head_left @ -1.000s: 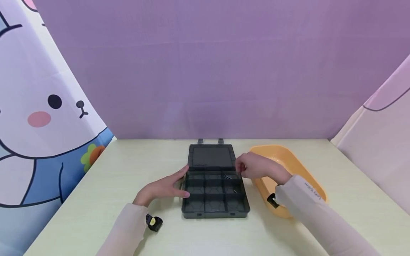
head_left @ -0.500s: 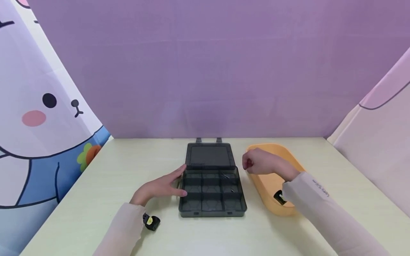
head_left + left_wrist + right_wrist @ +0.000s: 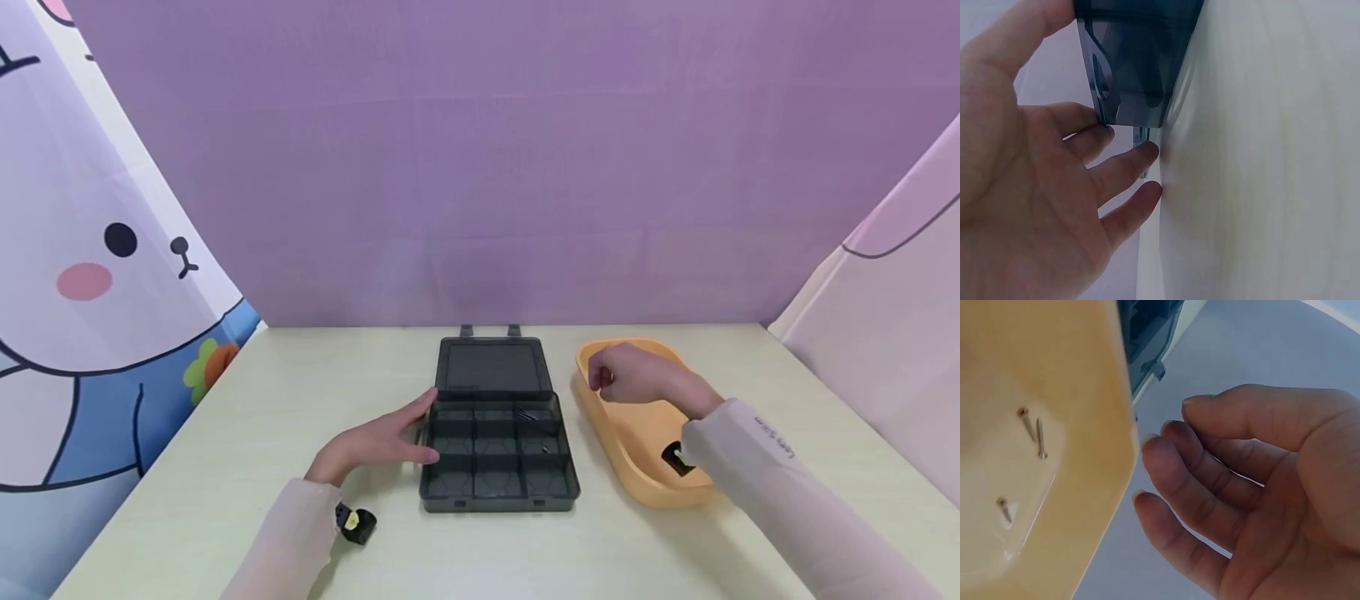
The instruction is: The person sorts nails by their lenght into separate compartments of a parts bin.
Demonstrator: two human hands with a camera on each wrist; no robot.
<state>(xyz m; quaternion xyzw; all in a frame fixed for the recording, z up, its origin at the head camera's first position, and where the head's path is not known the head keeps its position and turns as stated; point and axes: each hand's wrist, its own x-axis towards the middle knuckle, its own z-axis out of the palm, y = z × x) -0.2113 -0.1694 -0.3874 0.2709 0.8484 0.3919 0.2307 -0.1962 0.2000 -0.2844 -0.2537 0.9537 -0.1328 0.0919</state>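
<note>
A dark translucent compartment box (image 3: pixel 498 504) lies with its lid (image 3: pixel 495 367) folded back. My left hand (image 3: pixel 375 439) rests against its left side, thumb and fingers spread and touching the edge; the left wrist view shows fingertips at the box's corner. Small slim metal pieces (image 3: pixel 528 414) lie in the back right compartment, and a tiny piece (image 3: pixel 546 450) in the one before it. Above the orange tray (image 3: pixel 626 471) is my right hand (image 3: pixel 633 373), fingers loosely bent with nothing visible between them. Inside the tray, the right wrist view shows small screws (image 3: pixel 1041 440).
The tray stands right of the box, with a strip of pale tabletop (image 3: pixel 600 542) between them. A purple cloth (image 3: pixel 480 167) hangs behind the table, and a cartoon-printed cloth (image 3: pixel 150 333) is at the left.
My right hand has moved right, from the box's back right corner to over the tray. The left hand has stayed against the box. The head view has shifted slightly.
</note>
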